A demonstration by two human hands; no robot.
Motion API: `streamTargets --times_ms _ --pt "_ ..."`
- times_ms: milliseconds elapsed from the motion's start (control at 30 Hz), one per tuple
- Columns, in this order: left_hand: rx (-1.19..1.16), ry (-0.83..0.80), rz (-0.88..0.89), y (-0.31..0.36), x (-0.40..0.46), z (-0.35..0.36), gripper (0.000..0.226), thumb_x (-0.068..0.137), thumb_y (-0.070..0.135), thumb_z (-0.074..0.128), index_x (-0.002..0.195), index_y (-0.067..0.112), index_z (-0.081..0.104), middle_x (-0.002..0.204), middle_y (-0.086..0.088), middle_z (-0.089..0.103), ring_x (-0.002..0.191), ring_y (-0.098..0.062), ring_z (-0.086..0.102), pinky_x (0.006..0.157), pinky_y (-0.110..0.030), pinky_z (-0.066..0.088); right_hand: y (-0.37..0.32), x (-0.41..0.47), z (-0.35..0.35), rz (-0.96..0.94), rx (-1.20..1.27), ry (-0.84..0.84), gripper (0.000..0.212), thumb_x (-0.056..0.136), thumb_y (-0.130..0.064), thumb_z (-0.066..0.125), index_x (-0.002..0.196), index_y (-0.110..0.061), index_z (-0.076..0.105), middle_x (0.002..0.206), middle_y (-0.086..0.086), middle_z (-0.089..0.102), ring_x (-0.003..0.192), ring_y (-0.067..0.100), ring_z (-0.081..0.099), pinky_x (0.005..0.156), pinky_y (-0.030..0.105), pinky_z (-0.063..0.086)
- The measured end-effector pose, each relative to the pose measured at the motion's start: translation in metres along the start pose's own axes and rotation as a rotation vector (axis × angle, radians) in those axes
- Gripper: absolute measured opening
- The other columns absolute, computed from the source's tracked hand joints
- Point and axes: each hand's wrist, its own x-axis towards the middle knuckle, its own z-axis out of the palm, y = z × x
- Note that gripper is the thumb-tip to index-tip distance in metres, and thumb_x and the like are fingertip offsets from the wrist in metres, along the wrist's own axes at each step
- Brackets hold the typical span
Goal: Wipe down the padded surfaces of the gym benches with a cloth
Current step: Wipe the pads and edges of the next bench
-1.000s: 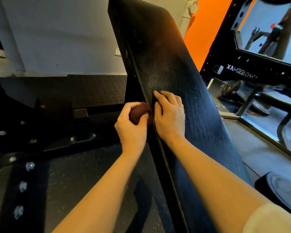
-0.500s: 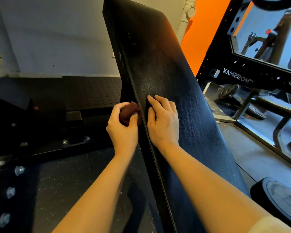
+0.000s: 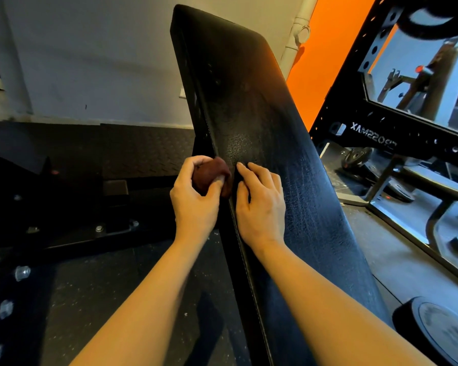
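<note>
- A long black padded bench back with a cracked vinyl surface (image 3: 270, 159) runs steeply from the top centre of the frame down to the lower right.
- The left hand (image 3: 195, 204) is in the centre of the frame, at the left edge of the pad. Its fingers and thumb are curled around a small dark brown bunched cloth (image 3: 212, 175), which it grips and holds against the side edge of the pad.
- The right hand (image 3: 261, 207) lies on the face of the pad, just to the right of the cloth. Its fingers are nearly straight and rest flat on the vinyl; it holds nothing.
- The two hands are close to each other, with the seam of the pad between them.
- A black steel rack frame with round holes and mirrored white letters (image 3: 373, 136) stands at the right of the frame, beside an orange wall (image 3: 325, 48).
- A round black weight plate (image 3: 444, 331) lies in the lower right corner.
- A dark rubber floor with small white specks (image 3: 85, 299) fills the lower left, and a white wall (image 3: 90, 56) the upper left.
</note>
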Motion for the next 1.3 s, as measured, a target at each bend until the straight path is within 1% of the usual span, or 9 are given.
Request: streamTargets --times_ms 200,433,600,767,867,1000,1133,1200,1300 --pt "-0.027 0.017 -0.276 -0.025 -0.009 -0.006 0.025 0.084 0.01 0.069 0.103 0.019 0.057 0.097 0.007 0.061 0.094 -0.01 0.06 0.085 -0.024 0.048 0.0 -0.001 0.0 0.009 -0.01 -0.01 0.039 0.096 -0.023 0.044 0.132 -0.018 0.06 0.132 0.0 0.057 0.121 0.017 0.045 0.102 0.036 0.043" --pt "0.056 0.076 -0.059 -0.004 -0.001 -0.001 0.028 0.083 0.02 0.071 0.102 0.021 0.051 0.101 0.002 0.055 0.089 -0.003 0.053 0.075 -0.007 0.039 0.0 -0.001 0.0 0.001 -0.063 -0.014 0.04 0.096 -0.024 0.043 0.133 -0.019 0.059 0.133 -0.001 0.056 0.122 0.016 0.043 0.099 0.027 0.037" --pt "0.059 0.128 -0.343 -0.041 -0.012 -0.006 0.02 0.083 0.022 0.071 0.097 0.022 0.056 0.095 0.001 0.064 0.09 -0.017 0.061 0.081 -0.038 0.052 0.001 0.0 0.001 -0.01 -0.07 0.001 0.037 0.097 -0.021 0.047 0.132 -0.02 0.06 0.131 -0.002 0.057 0.121 0.014 0.044 0.098 0.024 0.034" --pt "-0.057 0.135 -0.097 -0.015 -0.011 0.002 0.035 0.095 0.023 0.058 0.13 0.022 0.056 0.126 0.007 0.054 0.114 0.0 0.05 0.095 -0.007 0.038 0.0 -0.001 0.002 -0.012 -0.074 0.004 0.041 0.095 -0.026 0.043 0.131 -0.021 0.06 0.131 -0.003 0.057 0.121 0.012 0.044 0.098 0.025 0.036" --pt "0.015 0.11 -0.064 -0.025 -0.01 0.001 0.035 0.091 0.02 0.062 0.126 0.022 0.06 0.121 0.005 0.059 0.11 -0.003 0.054 0.093 -0.009 0.041 0.001 0.001 0.003 -0.022 -0.088 0.018 0.041 0.094 -0.025 0.044 0.13 -0.02 0.061 0.129 -0.002 0.058 0.119 0.013 0.045 0.098 0.026 0.037" --pt "0.11 0.083 -0.306 -0.047 -0.003 -0.02 0.031 0.086 0.022 0.069 0.115 0.027 0.063 0.106 0.003 0.067 0.1 -0.016 0.063 0.087 -0.033 0.052 -0.002 0.001 0.002 -0.03 -0.133 0.0 0.04 0.093 -0.026 0.044 0.126 -0.017 0.065 0.123 -0.002 0.061 0.112 0.015 0.047 0.095 0.031 0.043" --pt "0.035 0.117 -0.18 -0.025 0.018 -0.036 0.037 0.092 0.022 0.062 0.127 0.027 0.052 0.118 0.003 0.059 0.105 -0.01 0.056 0.087 -0.017 0.044 -0.014 0.03 -0.008 0.03 -0.116 -0.025 0.02 0.091 -0.013 0.056 0.101 -0.013 0.074 0.094 -0.007 0.058 0.097 0.018 0.052 0.073 0.018 0.038" --pt "0.064 0.037 -0.094 -0.014 0.037 -0.031 0.038 0.091 0.023 0.063 0.128 0.028 0.054 0.118 0.006 0.056 0.105 -0.006 0.052 0.084 -0.003 0.036 -0.028 0.06 -0.008 0.065 -0.112 -0.041 0.023 0.092 -0.012 0.054 0.108 -0.015 0.07 0.104 -0.005 0.059 0.107 0.018 0.052 0.069 0.016 0.029" --pt "0.109 -0.086 -0.07 -0.012 0.051 -0.014 0.036 0.087 0.018 0.068 0.121 0.028 0.059 0.113 0.005 0.058 0.103 -0.007 0.054 0.083 -0.001 0.037 -0.044 0.101 0.002 0.064 -0.081 -0.17 0.04 0.101 -0.02 0.042 0.141 -0.021 0.048 0.146 -0.007 0.044 0.137 0.014 0.033 0.102 0.023 0.029"
